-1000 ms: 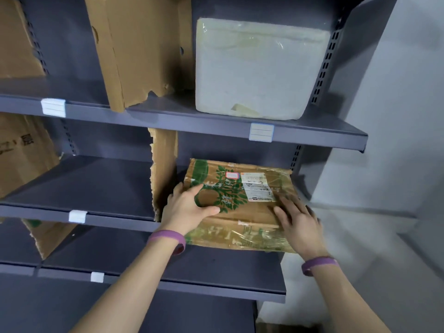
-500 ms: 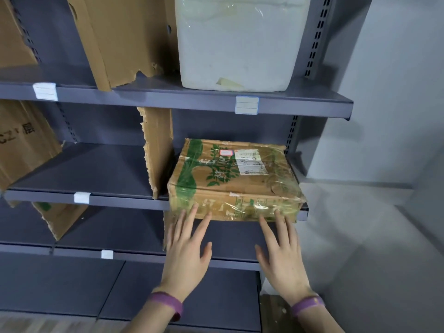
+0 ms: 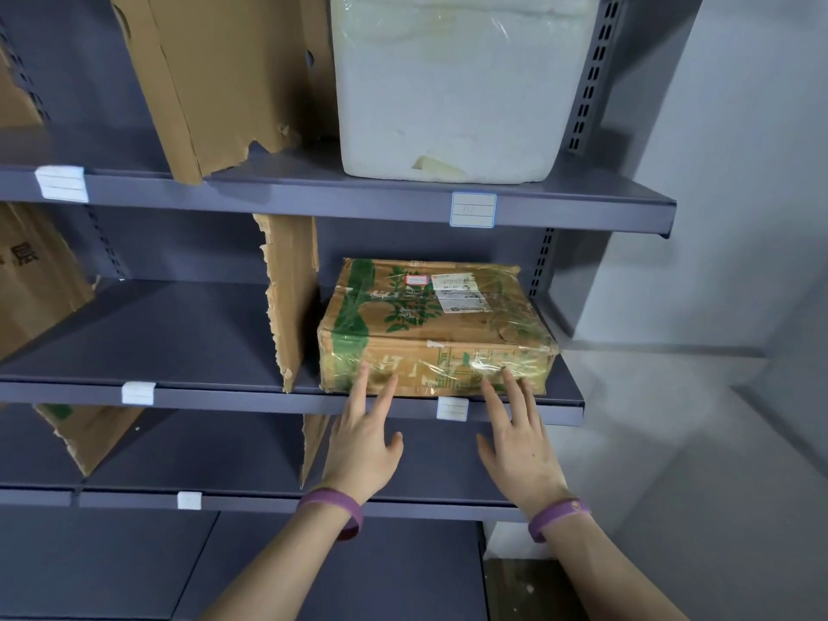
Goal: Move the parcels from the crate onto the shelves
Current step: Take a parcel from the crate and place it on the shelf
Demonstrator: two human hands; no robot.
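Parcel [image 3: 430,324] sits on shelf [image 3: 224,396], just right of cardboard divider [image 3: 291,298], front face near the lip. Left hand [image 3: 363,445] and right hand [image 3: 519,445] flat, fingers straight, tips on that face, gripping nothing. Risk: uneven push skews it into the divider, or tips slip on glossy wrap.

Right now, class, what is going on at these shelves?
A person's left hand and right hand, fingers straight, touch the front of a tape-wrapped brown parcel with green print. It sits on the middle shelf, right of a torn cardboard divider. A white foam box stands on the shelf above.
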